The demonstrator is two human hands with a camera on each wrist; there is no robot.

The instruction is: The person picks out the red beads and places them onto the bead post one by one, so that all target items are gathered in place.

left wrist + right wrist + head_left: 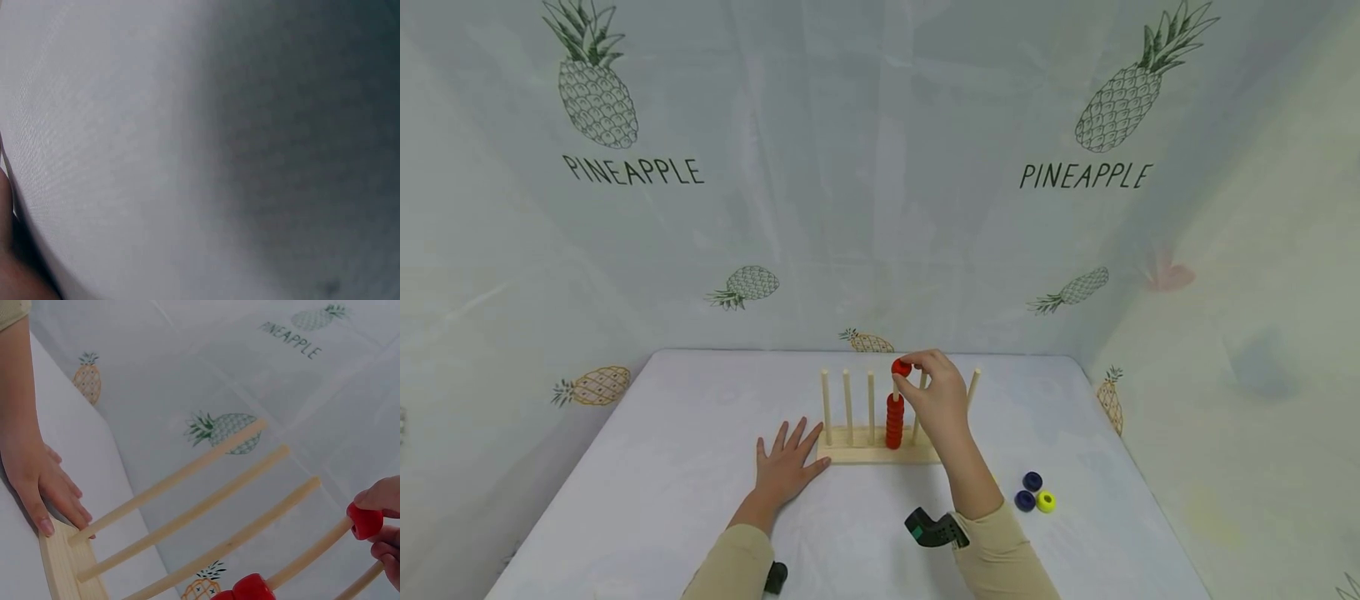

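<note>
A pale wooden rack [857, 455] with several upright pegs stands on the table. My right hand [942, 400] pinches a red bead [901, 367] between thumb and fingers, right at the tip of one peg. In the right wrist view that peg's end meets the pinched bead [365, 520]. Lower on the same peg sits a stack of red beads [894, 422]. My left hand [787, 468] lies with spread fingers on the table, fingertips at the rack's left end. The right hand and forearm hide part of the rack's right side.
Two dark blue beads [1032, 481] and a yellow bead [1046, 501] lie on the white table [647, 483], right of my right forearm. A bit of yellow shows beside that forearm. Behind the table hangs a pineapple-print cloth [865, 208].
</note>
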